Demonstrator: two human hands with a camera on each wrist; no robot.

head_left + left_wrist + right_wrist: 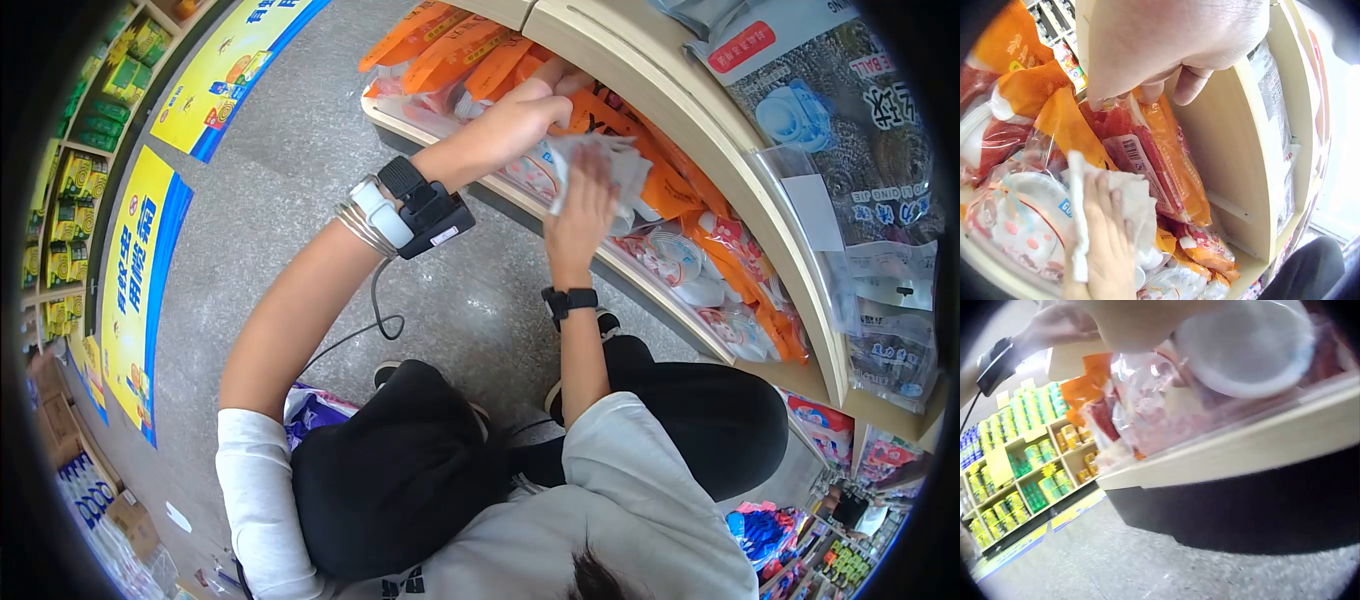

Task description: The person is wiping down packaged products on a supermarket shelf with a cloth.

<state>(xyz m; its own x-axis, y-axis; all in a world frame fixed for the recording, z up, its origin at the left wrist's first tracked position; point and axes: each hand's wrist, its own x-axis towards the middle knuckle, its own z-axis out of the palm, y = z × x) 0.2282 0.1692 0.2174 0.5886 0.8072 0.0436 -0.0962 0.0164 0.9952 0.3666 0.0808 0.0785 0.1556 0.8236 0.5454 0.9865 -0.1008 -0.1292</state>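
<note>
My left hand [525,115] reaches into the shelf and holds the top of a red and orange plastic package [1154,162] with a barcode label. In the left wrist view the thumb and fingertips sit on either side of its upper edge. My right hand [588,195] holds a crumpled white cloth [630,170], its fingers laid along it and the thumb side behind. The cloth overlaps the packages in the left wrist view. Close beside it lies a clear bag of white printed bowls [1032,215]. In the right wrist view the right hand [1141,325] shows only partly, its fingertips hidden.
More orange-topped packages [440,50] fill the low shelf, whose pale front lip [660,310] runs along them. A wooden shelf board [740,170] curves above, bearing bagged scourers [860,120]. Grey floor [270,150] and black-trousered knees lie below. Stocked shelves [1029,469] stand across the aisle.
</note>
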